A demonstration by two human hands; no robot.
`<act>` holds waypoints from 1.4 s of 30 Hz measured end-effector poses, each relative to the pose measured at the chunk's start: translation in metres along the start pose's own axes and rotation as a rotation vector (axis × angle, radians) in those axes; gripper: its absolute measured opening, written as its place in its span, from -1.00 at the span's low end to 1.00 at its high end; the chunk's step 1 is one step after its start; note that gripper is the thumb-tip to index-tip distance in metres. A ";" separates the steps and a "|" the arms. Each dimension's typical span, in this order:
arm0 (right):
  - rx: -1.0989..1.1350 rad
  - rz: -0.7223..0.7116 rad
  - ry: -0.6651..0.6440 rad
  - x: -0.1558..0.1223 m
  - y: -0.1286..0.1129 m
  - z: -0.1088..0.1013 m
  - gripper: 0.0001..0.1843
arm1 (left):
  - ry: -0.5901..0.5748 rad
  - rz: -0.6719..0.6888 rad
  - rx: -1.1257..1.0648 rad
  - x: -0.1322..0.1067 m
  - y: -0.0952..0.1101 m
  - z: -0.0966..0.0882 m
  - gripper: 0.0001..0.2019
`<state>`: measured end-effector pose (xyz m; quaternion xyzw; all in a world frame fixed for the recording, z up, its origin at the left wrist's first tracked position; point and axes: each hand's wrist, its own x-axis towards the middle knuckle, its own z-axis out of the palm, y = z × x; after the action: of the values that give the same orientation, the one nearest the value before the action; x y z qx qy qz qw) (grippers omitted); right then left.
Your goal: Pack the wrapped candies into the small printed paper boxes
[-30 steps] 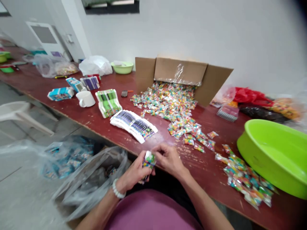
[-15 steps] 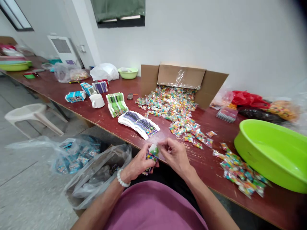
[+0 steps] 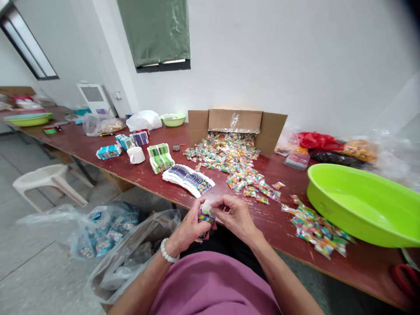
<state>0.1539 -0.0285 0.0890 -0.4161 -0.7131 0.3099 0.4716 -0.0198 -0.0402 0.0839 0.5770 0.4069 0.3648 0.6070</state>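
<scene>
My left hand (image 3: 188, 229) is wrapped round a small printed packet (image 3: 205, 215) at the table's near edge. My right hand (image 3: 234, 216) pinches the packet's white top from the right. A stack of flat printed packets (image 3: 187, 179) lies just beyond my hands. Farther back, small colourful sachets (image 3: 229, 155) spill from an open cardboard box (image 3: 236, 122). Another loose heap of sachets (image 3: 315, 227) lies to the right of my hands.
A lime green basin (image 3: 361, 210) sits at the right. A white mug (image 3: 135, 155), green packets (image 3: 160, 157) and blue packets (image 3: 109, 152) lie to the left. Plastic bags (image 3: 108, 232) of packets rest on the floor below; a white stool (image 3: 42, 179) stands at the left.
The view has tilted upward, showing more wall and window. Both hands stay on the packet, the right fingers working at its top.
</scene>
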 end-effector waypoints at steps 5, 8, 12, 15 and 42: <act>0.164 0.014 -0.102 -0.004 0.002 -0.007 -0.82 | -0.010 0.010 -0.199 0.000 0.007 0.003 -0.51; 0.404 0.153 0.045 -0.004 0.013 -0.003 -0.75 | 0.007 -0.019 -0.372 0.004 0.009 0.006 -0.46; 0.788 0.324 -0.120 -0.003 0.018 0.007 -0.56 | 0.057 -0.030 -0.420 0.009 0.008 0.010 -0.45; 1.031 0.438 -0.158 -0.003 0.018 0.011 -0.51 | 0.072 0.008 -0.422 0.010 0.008 0.012 -0.46; 0.322 0.236 -0.066 0.001 0.044 0.004 -0.84 | 0.129 -0.156 -0.477 0.038 -0.022 0.019 -0.59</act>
<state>0.1634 -0.0078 0.0510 -0.4055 -0.6159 0.4864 0.4687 0.0121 -0.0141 0.0594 0.3596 0.3905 0.4387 0.7251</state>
